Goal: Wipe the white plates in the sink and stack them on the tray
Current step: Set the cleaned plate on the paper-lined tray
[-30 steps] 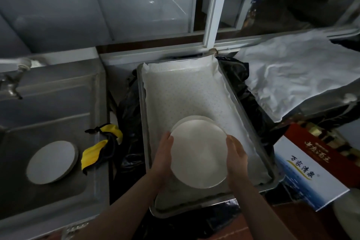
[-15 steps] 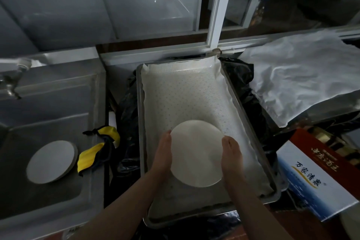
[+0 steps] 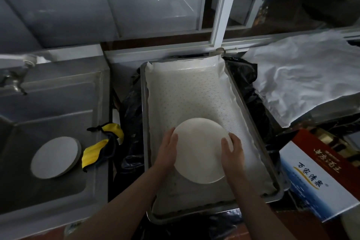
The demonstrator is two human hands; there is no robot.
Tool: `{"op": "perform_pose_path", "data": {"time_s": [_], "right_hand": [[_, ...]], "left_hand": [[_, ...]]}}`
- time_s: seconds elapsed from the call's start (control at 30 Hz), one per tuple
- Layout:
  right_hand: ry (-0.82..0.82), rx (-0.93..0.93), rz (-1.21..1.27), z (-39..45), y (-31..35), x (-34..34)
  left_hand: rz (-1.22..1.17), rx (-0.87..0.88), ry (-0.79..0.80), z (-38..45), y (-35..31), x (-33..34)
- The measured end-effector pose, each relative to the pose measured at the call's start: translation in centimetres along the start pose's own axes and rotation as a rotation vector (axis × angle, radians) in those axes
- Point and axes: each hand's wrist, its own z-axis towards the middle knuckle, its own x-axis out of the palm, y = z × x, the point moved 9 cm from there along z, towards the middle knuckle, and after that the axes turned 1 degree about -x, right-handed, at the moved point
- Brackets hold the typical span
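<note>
The box (image 3: 319,179) on the right runs off the edge, its print's too blurry to read, and the tap (image 3: 13,82) is half cropped.

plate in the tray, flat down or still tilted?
Flat, as far as visible: the white plate lies on the tray's liner, left hand and right hand at its edges.

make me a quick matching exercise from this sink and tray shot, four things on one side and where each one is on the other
Things:
1. plate between the hands
2. grey-looking plate
3. yellow cloth
4. printed box

Places:
A. on the sink's right rim
B. right of the tray
C. in the sink basin
D. on the tray's white liner

Pairs: 1-D, 2-C, 3-A, 4-B
</note>
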Motion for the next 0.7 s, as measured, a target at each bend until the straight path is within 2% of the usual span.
{"op": "perform_pose_path", "data": {"time_s": [0.2, 0.33, 0.43, 0.53, 0.7], "right_hand": [[-0.047, -0.11, -0.08, -1.5, 1.5, -0.4], [-0.034, -0.224, -0.126, -3.7, 3.5, 0.7], [-0.004, -0.243, -0.113, -5.4, 4.7, 3.0], [0.057, -0.302, -0.111, -7.8, 6.6, 6.6], [0.178, -0.327, -0.112, -12.0, 9.3, 14.0]], "left_hand": [[0.159, -0.006, 0.024, -0.7, 0.4, -1.4], [-0.083, -0.036, -0.036, -1.6, -0.7, -4.4], [-0.118, 0.048, 0.001, -2.8, -2.4, -6.9], [-0.056, 0.105, -0.001, -3.5, -2.3, -10.8], [-0.057, 0.05, -0.079, -3.1, 1.4, -18.9]]}}
